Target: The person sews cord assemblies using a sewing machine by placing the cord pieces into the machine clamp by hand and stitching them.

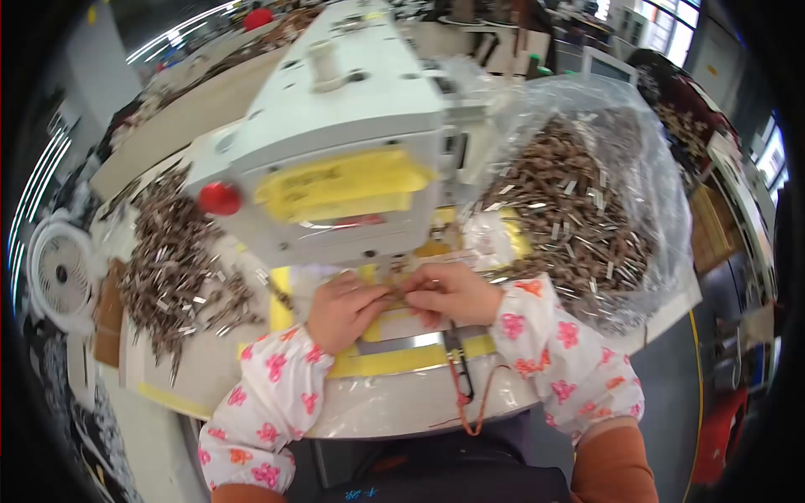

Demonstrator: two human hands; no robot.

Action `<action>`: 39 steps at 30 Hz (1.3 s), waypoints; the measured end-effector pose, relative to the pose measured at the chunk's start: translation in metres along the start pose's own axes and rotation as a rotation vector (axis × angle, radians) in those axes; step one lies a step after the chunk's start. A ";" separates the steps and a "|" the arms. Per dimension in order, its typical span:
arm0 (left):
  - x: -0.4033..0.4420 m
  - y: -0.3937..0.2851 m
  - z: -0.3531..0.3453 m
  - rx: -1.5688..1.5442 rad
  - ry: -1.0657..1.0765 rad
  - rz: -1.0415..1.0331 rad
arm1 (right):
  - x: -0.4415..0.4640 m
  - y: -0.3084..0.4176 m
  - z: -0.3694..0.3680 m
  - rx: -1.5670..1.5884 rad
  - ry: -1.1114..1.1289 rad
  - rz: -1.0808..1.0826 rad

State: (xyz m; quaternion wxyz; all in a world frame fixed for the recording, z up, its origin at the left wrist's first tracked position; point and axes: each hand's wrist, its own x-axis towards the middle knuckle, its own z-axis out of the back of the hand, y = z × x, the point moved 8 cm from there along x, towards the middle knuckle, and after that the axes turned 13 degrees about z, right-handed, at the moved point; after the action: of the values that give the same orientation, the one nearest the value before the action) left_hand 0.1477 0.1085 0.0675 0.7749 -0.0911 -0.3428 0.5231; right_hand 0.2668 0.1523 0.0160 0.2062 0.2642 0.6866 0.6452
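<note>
brown, blurred piece [397,293] between hands [459,292]

Text: none legible | yellow tape [344,182] — dark handwriting, blurred | dark cloth [470,488] — blue marks, unreadable

Bright, cool indoor light fills the scene. Tube lights [180,33] glow beyond and left of the sewing machine [335,126], and daylight whitens the windows [671,29] far to its right. Glare marks the metal plate [402,344] in front of the machine and the clear plastic bag [667,159] on its right. Handwriting on its yellow tape [335,180] is smeared, both hands [344,310] [461,292] look soft, and fisheye distortion bends the surroundings into black corners.
</note>
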 end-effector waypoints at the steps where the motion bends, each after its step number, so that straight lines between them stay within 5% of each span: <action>1: -0.001 0.004 -0.001 -0.026 -0.009 -0.003 | 0.001 0.000 0.001 -0.008 -0.011 -0.001; 7: -0.003 0.004 0.003 -0.057 -0.073 -0.049 | 0.003 0.002 0.009 -0.097 -0.150 0.097; 9: -0.005 0.004 0.002 -0.042 -0.091 -0.066 | 0.004 0.013 0.018 -0.544 -0.195 0.256; 12: -0.001 0.012 -0.001 0.014 -0.091 0.003 | 0.011 0.029 0.016 -0.771 -0.250 0.297; 18: 0.004 0.013 0.002 0.164 -0.203 -0.028 | 0.019 0.028 0.021 -0.887 -0.320 0.396; 28: 0.008 0.027 -0.004 0.138 -0.090 0.035 | 0.020 0.015 0.028 -0.801 -0.316 0.290; 36: 0.003 0.023 -0.008 0.321 -0.035 0.005 | 0.005 0.055 -0.001 -1.129 -0.208 0.723; 39: 0.004 0.017 -0.001 0.316 -0.094 -0.048 | 0.008 0.043 0.002 -1.151 -0.145 0.639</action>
State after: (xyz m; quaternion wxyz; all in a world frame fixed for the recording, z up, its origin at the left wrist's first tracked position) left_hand 0.1369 0.1198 0.0606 0.7750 0.0645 -0.2942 0.5556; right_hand 0.2658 0.1602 0.0591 0.1586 0.3452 0.1045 0.9191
